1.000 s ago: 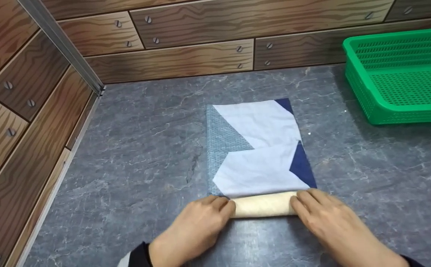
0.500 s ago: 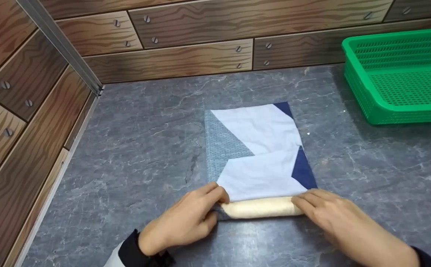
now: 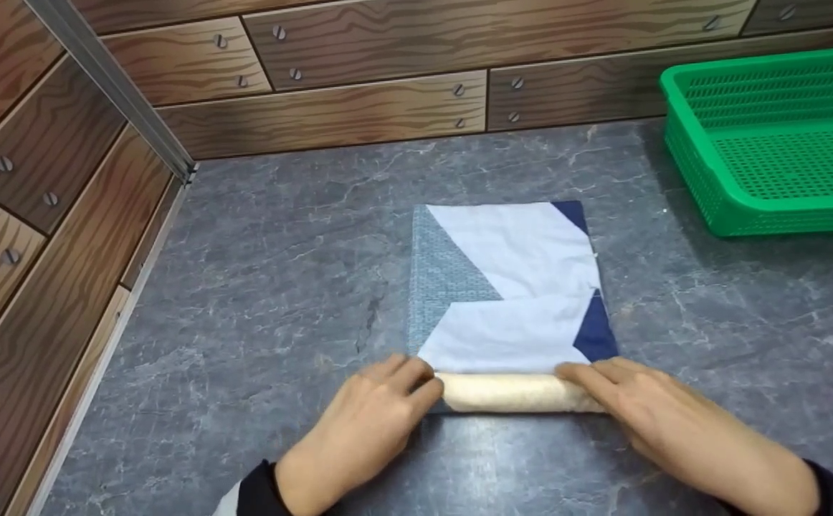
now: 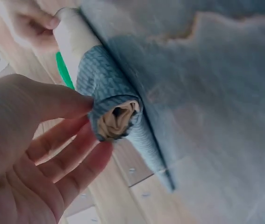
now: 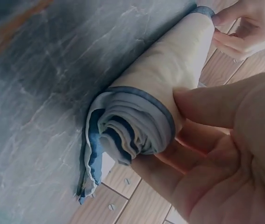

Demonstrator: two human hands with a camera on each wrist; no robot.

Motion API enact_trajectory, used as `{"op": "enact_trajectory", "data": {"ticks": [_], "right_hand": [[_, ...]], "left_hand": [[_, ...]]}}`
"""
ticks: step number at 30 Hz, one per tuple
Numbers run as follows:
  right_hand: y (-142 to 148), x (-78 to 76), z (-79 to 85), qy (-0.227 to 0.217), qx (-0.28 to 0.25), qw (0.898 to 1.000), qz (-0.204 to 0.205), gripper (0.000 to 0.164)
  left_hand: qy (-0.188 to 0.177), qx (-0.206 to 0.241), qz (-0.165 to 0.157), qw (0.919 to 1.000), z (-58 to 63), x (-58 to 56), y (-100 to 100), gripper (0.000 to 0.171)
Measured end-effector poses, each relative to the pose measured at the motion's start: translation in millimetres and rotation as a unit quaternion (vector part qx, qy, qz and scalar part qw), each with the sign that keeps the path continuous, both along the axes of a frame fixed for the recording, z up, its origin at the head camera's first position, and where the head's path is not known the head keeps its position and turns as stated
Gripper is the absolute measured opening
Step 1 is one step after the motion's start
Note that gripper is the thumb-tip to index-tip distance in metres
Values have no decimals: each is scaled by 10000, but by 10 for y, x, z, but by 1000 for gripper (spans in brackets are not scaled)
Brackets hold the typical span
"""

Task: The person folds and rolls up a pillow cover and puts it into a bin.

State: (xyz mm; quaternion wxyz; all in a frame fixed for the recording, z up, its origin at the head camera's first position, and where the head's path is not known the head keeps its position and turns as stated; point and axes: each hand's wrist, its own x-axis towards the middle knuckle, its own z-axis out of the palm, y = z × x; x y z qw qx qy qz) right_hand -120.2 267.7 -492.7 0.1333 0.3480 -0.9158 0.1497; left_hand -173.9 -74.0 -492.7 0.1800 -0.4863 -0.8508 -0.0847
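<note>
A patterned cloth lies on the grey marbled surface, its far part (image 3: 524, 251) flat with white, grey-blue and navy areas. Its near end is wound into a cream-coloured roll (image 3: 510, 393). My left hand (image 3: 366, 419) pinches the left end of the roll between thumb and fingers. In the left wrist view, the coiled layers (image 4: 118, 120) show at that end, with woven grey-blue fabric outside. At the opposite end my right hand (image 3: 674, 423) grips the roll, thumb on the near side. Stacked white and navy layers (image 5: 127, 133) spiral inside that end in the right wrist view.
A green perforated basket (image 3: 717, 218) stands at the back right, beyond the cloth. Wood-patterned panels (image 3: 359, 107) rise along the back and the left side, meeting at a metal corner strip (image 3: 137, 100).
The cloth has slid slightly to the right, and its far edge sits a little nearer. My left hand shifted its fingers at the roll's left end, uncovering more grey-blue fabric.
</note>
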Motion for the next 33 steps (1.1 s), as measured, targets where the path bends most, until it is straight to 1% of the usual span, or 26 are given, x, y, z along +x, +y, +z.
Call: {"op": "enact_trajectory", "data": {"ticks": [2, 3, 6, 9, 11, 15, 18, 21, 23, 25, 28, 30, 31, 33], "right_hand": [[-28, -26, 9, 100, -62, 9999, -6, 55], [-39, -38, 14, 182, -70, 9998, -12, 51], [-59, -59, 40, 462, 49, 9988, -121, 45], [-71, -44, 57, 750, 298, 9965, -233, 46], [-88, -25, 63, 850, 508, 9946, -306, 48], [-130, 25, 60, 948, 900, 9908, -358, 49], [-154, 72, 71, 947, 1052, 9893, -349, 53], [-184, 115, 86, 921, 1091, 9893, -312, 54], [-206, 132, 98, 892, 1091, 9896, -276, 52], [-223, 139, 103, 843, 1078, 9903, -261, 49], [-235, 129, 102, 793, 1030, 9912, -260, 50], [-232, 116, 89, 801, 991, 9915, -255, 51], [-229, 109, 80, 817, 973, 9916, -246, 51], [-223, 93, 62, 845, 888, 9922, -204, 53]], "left_hand": [[293, -188, 29, 9994, -1, 31, 11, 22], [369, -264, 7, 9990, -3, 42, 12, 22], [373, -364, -153, 9985, -11, 47, 10, 24], [424, -450, -295, 9977, -28, 35, 2, 26], [546, -537, -289, 9966, -37, 27, 3, 26], [660, -514, -266, 9961, -40, 18, 15, 17], [539, -326, -339, 9974, -24, 14, 16, 6], [225, -235, -459, 9984, 1, 13, -7, 8], [-81, -230, -550, 9982, 14, 6, -27, 10], [-378, -226, -636, 9970, 22, -2, -44, 13], [-873, -176, -716, 9935, 28, -23, -60, 15], [-1354, -113, -731, 9880, 35, -40, -75, 18], [-1632, -72, -730, 9839, 38, -49, -85, 19], [-2211, 27, -732, 9725, 42, -71, -109, 23]]}}
